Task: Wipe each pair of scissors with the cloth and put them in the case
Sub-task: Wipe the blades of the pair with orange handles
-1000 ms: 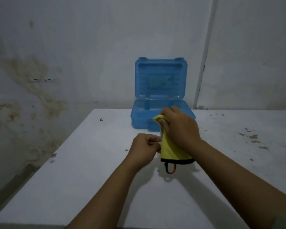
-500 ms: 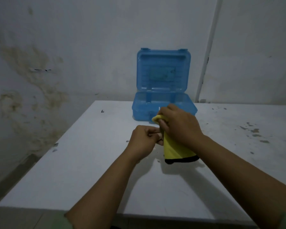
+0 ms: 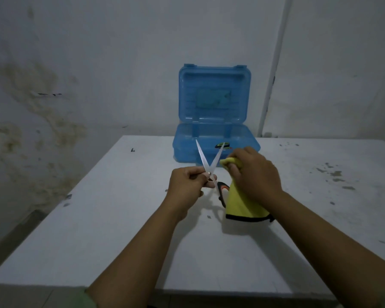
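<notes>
Head view, centre of frame: the left hand (image 3: 188, 182) is closed around the pivot of a pair of steel-bladed scissors with black-and-orange handles (image 3: 210, 166), whose two blades are spread in a V pointing toward the top of the frame, their tips overlapping the front wall of the case. Just right of the blades, the right hand (image 3: 257, 174) is clenched on a yellow cloth with a black hem (image 3: 240, 206); the bunched top of the cloth protrudes beside the fingers, close to the right blade, and whether it touches cannot be told, while its lower part hangs down to the white tabletop (image 3: 111, 230). One scissor handle shows between the left hand and the cloth. Above centre, a translucent blue plastic case (image 3: 215, 114) stands on the table's far edge with its lid upright; a dark object with a green rim (image 3: 222, 146), not clearly identifiable, lies inside its base. Stained grey wall (image 3: 53, 63) fills the upper frame.
</notes>
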